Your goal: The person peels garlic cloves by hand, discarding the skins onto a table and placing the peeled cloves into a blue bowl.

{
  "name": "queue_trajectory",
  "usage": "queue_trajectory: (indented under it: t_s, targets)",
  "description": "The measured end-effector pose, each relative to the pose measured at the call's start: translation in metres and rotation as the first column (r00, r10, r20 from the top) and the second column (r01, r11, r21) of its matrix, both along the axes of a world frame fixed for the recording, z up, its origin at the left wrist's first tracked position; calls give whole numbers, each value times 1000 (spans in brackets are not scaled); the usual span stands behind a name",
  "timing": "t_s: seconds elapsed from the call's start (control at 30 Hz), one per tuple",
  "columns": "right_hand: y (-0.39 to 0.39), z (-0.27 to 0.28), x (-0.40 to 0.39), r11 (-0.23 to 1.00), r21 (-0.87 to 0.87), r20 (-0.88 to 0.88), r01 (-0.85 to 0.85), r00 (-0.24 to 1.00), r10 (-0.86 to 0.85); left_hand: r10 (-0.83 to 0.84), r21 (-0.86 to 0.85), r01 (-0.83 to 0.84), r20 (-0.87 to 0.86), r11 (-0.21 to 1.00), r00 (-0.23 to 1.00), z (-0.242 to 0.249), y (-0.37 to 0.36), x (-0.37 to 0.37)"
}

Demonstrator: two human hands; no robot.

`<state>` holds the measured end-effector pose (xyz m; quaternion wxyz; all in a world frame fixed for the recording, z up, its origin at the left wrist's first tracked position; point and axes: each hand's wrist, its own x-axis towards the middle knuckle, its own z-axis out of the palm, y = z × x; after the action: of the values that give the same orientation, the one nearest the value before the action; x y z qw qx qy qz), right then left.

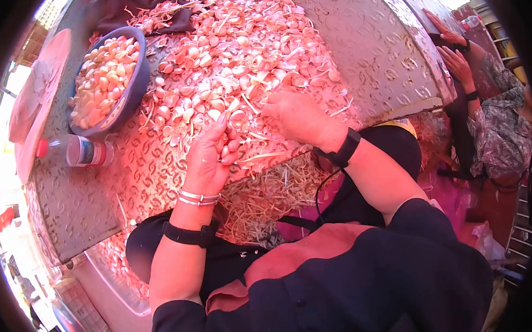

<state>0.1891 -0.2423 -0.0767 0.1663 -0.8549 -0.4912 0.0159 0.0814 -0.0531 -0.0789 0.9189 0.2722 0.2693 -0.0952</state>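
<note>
Several garlic cloves point(229, 149) rest in the curled fingers of my left hand point(207, 157), its thumb pointing up the table. To the right, my right hand point(298, 117) is closed with its fingertips turned down at the near part of the garlic pile point(246, 64); what it pinches, if anything, is hidden. Loose cloves, papery skins and dry stalks make up this pile, spread over a patterned metal tabletop point(372, 52). Left of the pile, a blue bowl point(140, 89) is heaped with peeled-looking cloves point(106, 79).
A plastic bottle point(87, 152) with a red cap lies beside the bowl. A wide-brimmed hat point(41, 91) is at the left edge. Dark cloth point(136, 9) lies at the back. Dry stalks point(270, 196) lie below the table edge. Another person's hands point(457, 64) are at far right.
</note>
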Motion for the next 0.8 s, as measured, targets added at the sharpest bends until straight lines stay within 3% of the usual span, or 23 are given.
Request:
queue_trajectory:
  t_s: [0.07,0.13,0.17,0.23,0.37,0.43,0.47,0.53,0.8]
  targets:
    - [3,-1,5,1000,-25,7,13,1000,-12,-62,73,61,21,995,998,0,0,0]
    - [6,-5,8,984,161,-121,81,991,-62,-78,94,74,39,993,996,3,-3,1]
    - [7,-6,8,984,161,-121,80,991,-61,-90,176,86,17,981,996,4,-4,1]
    - [11,4,3,941,235,-490,244,866,-102,-97,257,96,-10,962,995,5,-7,2]
    - [20,10,-3,931,333,-497,150,867,39,-132,386,131,-23,913,991,12,-15,2]
    - [22,7,-5,893,347,-793,288,599,115,-133,400,133,-27,907,991,14,-18,1]
    - [20,8,-5,894,344,-794,288,597,114,-129,428,108,22,897,991,14,-18,0]
    - [21,18,-4,879,90,-996,468,56,72,-122,455,76,73,887,990,14,-19,-1]
    - [20,13,-9,818,122,-944,562,-190,271,-118,725,-76,214,685,970,13,-22,-5]
